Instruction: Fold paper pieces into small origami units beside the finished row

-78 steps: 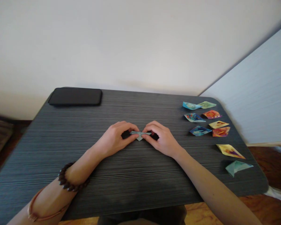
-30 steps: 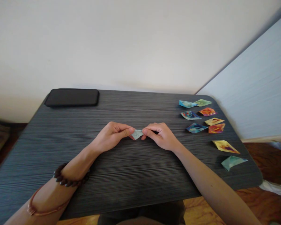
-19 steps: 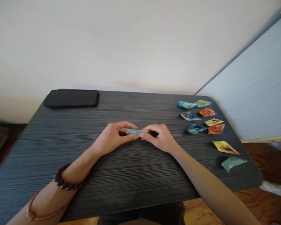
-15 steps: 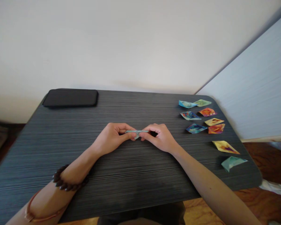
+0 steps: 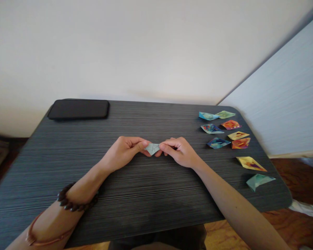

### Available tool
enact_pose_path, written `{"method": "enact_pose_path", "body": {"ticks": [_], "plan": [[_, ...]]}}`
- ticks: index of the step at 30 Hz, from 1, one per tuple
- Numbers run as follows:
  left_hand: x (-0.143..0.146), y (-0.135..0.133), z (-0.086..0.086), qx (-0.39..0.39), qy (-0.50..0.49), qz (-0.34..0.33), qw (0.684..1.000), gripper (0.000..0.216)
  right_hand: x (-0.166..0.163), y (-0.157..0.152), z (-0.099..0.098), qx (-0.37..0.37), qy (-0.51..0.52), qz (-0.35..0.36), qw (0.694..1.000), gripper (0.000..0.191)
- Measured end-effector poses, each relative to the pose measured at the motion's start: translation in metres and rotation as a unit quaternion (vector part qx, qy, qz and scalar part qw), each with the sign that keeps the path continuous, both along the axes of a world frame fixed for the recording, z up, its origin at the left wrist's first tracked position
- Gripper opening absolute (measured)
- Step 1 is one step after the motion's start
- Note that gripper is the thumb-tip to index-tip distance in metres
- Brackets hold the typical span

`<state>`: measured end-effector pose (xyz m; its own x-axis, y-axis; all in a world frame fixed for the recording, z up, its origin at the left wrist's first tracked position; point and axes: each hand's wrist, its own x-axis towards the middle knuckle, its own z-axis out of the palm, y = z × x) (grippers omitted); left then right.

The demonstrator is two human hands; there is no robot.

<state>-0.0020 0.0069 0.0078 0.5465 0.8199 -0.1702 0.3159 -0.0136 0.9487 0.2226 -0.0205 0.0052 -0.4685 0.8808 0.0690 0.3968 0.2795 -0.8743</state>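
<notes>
Between my two hands is a small pale green folded paper [image 5: 153, 149], with crease lines across its face and a point facing down. My left hand [image 5: 127, 151] pinches its left corner, thumb in front and fingers behind. The right corner is pinched by my right hand [image 5: 177, 150] between thumb and forefinger. Both hands are just above the dark table [image 5: 146, 194]. The hidden corners of the paper lie under my fingertips.
Several folded paper pieces lie at the table's right side, among them a blue one [image 5: 218, 142], an orange one [image 5: 241, 143], a yellow one [image 5: 251, 163] and a green one [image 5: 259, 181]. A black phone-like slab [image 5: 78, 109] lies at the back left. Behind stands a white wall [image 5: 146, 48].
The paper has tipped so its creased flat face now shows, where before mostly its top edge did. My thumbs have moved apart toward its corners. The pieces on the right have not moved.
</notes>
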Motion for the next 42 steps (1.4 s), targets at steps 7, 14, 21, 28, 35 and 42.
{"method": "enact_pose_path", "body": {"ticks": [7, 14, 21, 28, 35, 42], "plan": [[0.002, -0.002, 0.001, -0.032, 0.005, 0.061, 0.998, 0.038, -0.003, -0.002, -0.004, -0.003, -0.006, -0.048, 0.999, 0.038], [0.006, -0.003, -0.004, -0.009, -0.028, 0.122, 0.992, 0.029, -0.012, -0.007, -0.007, 0.17, -0.077, -0.038, 0.982, 0.034], [0.015, -0.009, 0.001, 0.035, -0.003, 0.203, 0.978, 0.031, -0.022, -0.011, -0.013, 0.322, -0.193, -0.123, 0.919, 0.024], [0.014, -0.009, -0.002, 0.032, -0.048, 0.177, 0.982, 0.038, -0.031, -0.017, -0.008, 0.282, -0.227, -0.093, 0.928, 0.033], [0.011, -0.007, 0.001, 0.088, 0.001, 0.122, 0.989, 0.034, -0.029, -0.015, -0.005, 0.157, -0.087, -0.121, 0.976, 0.03], [0.011, -0.009, 0.001, 0.117, 0.029, 0.11, 0.987, 0.033, -0.028, -0.013, -0.005, 0.128, -0.051, -0.129, 0.982, 0.02]]}}
